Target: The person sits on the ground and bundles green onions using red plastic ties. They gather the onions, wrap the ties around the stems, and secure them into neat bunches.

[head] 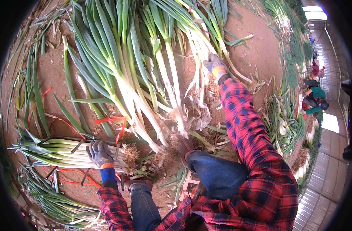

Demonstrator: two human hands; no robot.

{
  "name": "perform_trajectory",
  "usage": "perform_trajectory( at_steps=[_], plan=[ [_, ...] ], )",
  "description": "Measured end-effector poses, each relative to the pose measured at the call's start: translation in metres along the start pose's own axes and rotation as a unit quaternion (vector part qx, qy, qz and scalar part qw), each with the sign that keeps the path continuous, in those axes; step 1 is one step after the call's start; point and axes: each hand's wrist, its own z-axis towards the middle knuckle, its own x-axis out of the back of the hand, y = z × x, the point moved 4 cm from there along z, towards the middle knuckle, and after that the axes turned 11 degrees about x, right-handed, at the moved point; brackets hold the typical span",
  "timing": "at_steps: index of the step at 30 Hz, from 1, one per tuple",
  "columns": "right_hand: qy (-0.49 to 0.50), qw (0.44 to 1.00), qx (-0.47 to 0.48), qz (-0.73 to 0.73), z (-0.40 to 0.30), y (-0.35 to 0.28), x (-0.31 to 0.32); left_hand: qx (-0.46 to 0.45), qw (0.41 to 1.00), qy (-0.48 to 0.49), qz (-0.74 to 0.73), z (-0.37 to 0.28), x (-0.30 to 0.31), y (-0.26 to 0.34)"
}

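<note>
My left hand (99,153), in a grey work glove with an orange cuff band, lies over a row of trimmed green onions (69,153), fingers curled on the white stalks. These onions lie between the upright rods of a metal rack (117,151), roots toward my feet. My right hand (215,64), gloved alike, reaches far forward and closes around white green onion stalks (208,47); the fingertips are partly hidden. Between my hands spreads a loose heap of untrimmed green onions (127,80), with long green leaves pointing away from me.
Red plastic strips (75,171) run under the rack. More green onions (57,202) lie at lower left. Leaf scraps (282,127) are piled at right. My blue-jeaned knee (216,173) sits close to the heap. A person in green (316,96) is farther off at right.
</note>
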Motion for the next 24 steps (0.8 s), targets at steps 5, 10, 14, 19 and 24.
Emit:
perform_trajectory(
  at_steps=[5, 10, 14, 19, 24],
  plan=[
    [-0.065, 0.98, 0.174, 0.066, -0.101, -0.118, -0.022, 0.017, 0.999, -0.003, 0.046, 0.0, 0.017, -0.013],
    [-0.098, 0.969, 0.218, -0.061, -0.123, -0.074, -0.046, -0.016, 0.999, 0.03, -0.004, 0.001, 0.006, -0.004],
    [0.026, 0.988, 0.155, 0.004, -0.081, -0.034, -0.012, -0.003, 1.0, 0.019, 0.021, -0.001, 0.008, -0.008],
    [-0.214, 0.969, -0.008, -0.123, -0.133, -0.003, -0.069, -0.009, 1.0, 0.012, 0.007, 0.004, 0.01, -0.002],
    [-0.291, 0.94, 0.175, -0.036, -0.16, -0.102, -0.035, -0.012, 0.999, 0.03, 0.014, 0.004, 0.016, -0.007]
  ],
)
